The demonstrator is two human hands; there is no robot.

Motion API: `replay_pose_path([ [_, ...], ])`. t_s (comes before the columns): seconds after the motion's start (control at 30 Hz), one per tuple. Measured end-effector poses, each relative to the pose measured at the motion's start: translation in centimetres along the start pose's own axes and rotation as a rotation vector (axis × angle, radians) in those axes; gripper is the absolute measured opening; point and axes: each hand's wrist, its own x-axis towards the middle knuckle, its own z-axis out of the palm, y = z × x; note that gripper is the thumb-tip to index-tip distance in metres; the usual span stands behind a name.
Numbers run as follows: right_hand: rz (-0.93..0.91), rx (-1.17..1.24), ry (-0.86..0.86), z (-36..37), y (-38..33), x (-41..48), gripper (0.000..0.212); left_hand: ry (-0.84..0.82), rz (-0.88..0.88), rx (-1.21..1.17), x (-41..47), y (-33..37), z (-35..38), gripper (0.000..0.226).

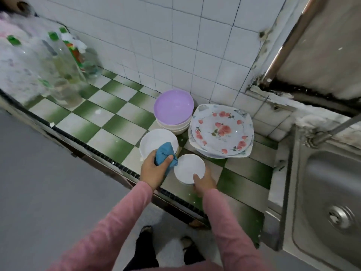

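My left hand (154, 170) grips a bunched blue cloth (166, 153) just above the near rim of a white bowl (154, 141) on the green-and-white checked counter (109, 126). My right hand (204, 182) holds a small white bowl (188, 168) by its near rim, thumb on the inside edge, fingers underneath. The cloth touches the left edge of the small bowl.
A purple plate (172, 106) tops a stack of white bowls (175, 128) at the wall. Flowered plates (221, 130) are stacked to the right. Several clear bottles (58, 61) stand at the far left. A steel sink (328, 192) lies at the right.
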Motion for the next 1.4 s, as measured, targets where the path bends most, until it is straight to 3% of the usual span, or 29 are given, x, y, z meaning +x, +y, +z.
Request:
replay_pose_path([
  [0.2,0.052,0.071,0.205,2.5,0.0,-0.2,0.059,-0.193,0.087,0.082,3.7,0.4,-2.3,0.029],
  [0.53,0.108,0.024,0.296,3.0,-0.8,-0.4,0.052,-0.393,0.122,0.132,5.9,0.7,-3.8,0.027],
  [1.07,0.017,0.085,0.310,2.2,-1.2,-1.0,0.059,-0.397,0.106,0.124,7.2,1.3,-2.7,0.031],
  [1.4,-0.063,0.221,0.490,0.5,-0.4,-1.9,0.060,-0.364,0.098,0.115,7.6,1.6,-2.1,0.033],
])
